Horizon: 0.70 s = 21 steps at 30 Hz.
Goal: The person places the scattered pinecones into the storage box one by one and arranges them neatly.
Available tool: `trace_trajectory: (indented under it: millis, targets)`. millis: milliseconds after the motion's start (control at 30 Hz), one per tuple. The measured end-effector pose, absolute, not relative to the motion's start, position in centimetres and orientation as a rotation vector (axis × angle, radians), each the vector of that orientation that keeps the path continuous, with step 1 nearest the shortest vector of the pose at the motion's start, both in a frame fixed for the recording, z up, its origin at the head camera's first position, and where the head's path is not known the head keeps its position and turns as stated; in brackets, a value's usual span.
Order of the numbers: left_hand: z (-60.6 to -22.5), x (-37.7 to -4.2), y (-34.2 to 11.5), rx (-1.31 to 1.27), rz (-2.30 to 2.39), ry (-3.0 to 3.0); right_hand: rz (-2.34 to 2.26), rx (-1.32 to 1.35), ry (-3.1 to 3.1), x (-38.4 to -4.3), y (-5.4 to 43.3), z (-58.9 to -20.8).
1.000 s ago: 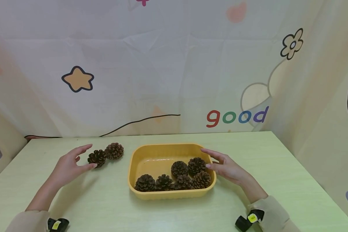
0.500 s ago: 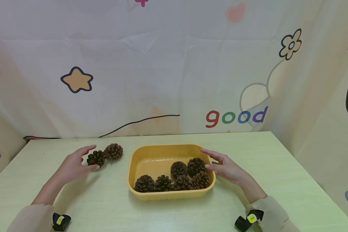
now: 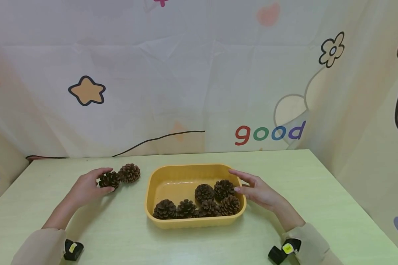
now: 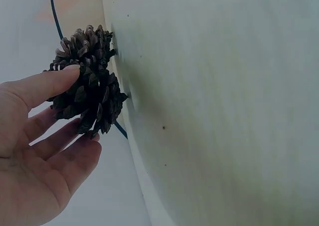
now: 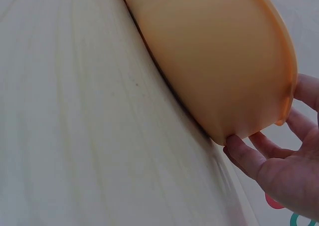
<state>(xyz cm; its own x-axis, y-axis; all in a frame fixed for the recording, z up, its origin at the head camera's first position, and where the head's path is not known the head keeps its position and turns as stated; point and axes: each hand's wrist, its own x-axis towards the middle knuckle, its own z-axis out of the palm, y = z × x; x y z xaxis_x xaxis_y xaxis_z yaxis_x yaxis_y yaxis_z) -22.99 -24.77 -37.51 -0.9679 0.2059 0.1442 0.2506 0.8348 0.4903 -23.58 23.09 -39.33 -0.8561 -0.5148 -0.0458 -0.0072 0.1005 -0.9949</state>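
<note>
In the head view my left hand is at the back left, fingers and thumb round a dark brown pine cone. Its thumb presses the near side of that cone in the left wrist view, with the other fingers curled behind. A second pine cone sits right beside it on the table. My right hand holds the right end of a yellow plastic basin, thumb and index finger at the rim, other fingers at the outer wall. Several pine cones lie along the basin's front and right.
The pale green table ends at a printed cloth backdrop, close behind the loose cones. Cloth also stands along both sides. A black camera is strapped on each sleeved wrist.
My left hand has moved right and closed its fingers round the nearer loose pine cone. The right hand has stayed at the basin, which has not moved.
</note>
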Motion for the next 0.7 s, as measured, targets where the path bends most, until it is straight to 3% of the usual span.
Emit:
trace_trajectory:
  millis: [700]
  targets:
    - [-37.55, -22.44, -25.53, -0.349, -0.789, -2.933, -1.796, -0.506, 2.021, -23.71, 23.15, -39.55]
